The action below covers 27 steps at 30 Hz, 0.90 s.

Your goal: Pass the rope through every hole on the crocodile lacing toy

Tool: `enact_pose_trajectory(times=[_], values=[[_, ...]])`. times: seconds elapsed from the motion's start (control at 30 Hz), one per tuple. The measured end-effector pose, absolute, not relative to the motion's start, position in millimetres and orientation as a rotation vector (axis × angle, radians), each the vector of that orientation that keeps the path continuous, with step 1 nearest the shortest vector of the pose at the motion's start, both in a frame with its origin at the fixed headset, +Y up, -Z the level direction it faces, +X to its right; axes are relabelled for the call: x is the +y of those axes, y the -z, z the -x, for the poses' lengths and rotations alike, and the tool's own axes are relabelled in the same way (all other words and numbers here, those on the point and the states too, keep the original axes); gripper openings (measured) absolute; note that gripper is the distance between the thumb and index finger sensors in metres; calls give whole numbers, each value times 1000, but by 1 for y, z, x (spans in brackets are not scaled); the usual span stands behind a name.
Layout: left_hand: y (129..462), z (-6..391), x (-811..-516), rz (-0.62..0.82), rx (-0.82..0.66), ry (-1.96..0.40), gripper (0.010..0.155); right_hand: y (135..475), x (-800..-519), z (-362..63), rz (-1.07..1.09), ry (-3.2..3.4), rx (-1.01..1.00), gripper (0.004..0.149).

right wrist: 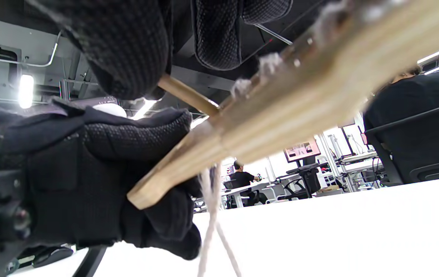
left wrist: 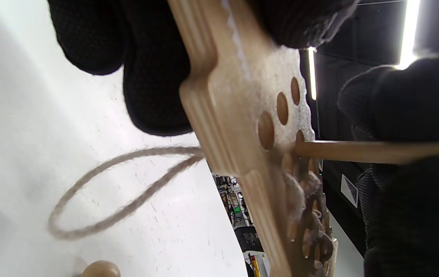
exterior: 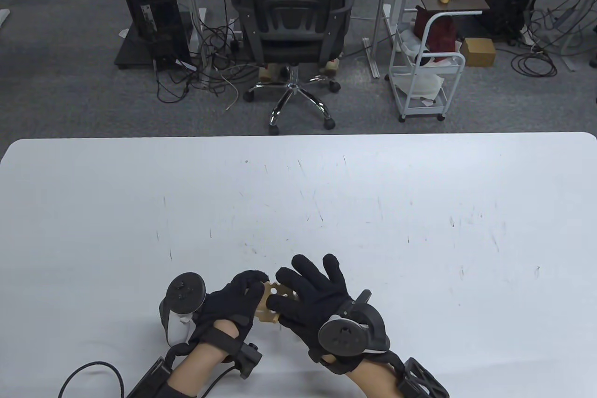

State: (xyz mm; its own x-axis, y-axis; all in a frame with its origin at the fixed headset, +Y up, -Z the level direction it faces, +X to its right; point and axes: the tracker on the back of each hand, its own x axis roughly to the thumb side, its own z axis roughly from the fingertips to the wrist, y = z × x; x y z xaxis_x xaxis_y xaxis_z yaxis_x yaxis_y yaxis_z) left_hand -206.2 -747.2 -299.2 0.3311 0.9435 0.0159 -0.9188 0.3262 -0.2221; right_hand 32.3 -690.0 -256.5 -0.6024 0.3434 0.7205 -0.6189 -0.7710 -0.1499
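Toy: wooden board with round holes, held above the desk at the lower centre of the table view, between the two hands.
Left hand: the left hand grips the board's left end, fingers curled round its edge; the right wrist view shows the same grip at the board's lower left end.
Right hand: the right hand lies over the board's right part, its outer fingers spread; fingers pinch a wooden needle.
Needle: its tip sits at a hole in the board's face, in the left wrist view.
Rope: beige rope hangs in a loop below the board, over the desk; fuzzy strands show at several holes lower in that view.
Background: an office chair and a white cart stand beyond the desk.
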Motion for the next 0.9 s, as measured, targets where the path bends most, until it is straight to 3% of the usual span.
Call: enact_pose_trajectory(times=[0.9], values=[[311, 234, -750, 129, -44, -1260, 51, 268, -682, -69, -772, -2272, -562, 40]])
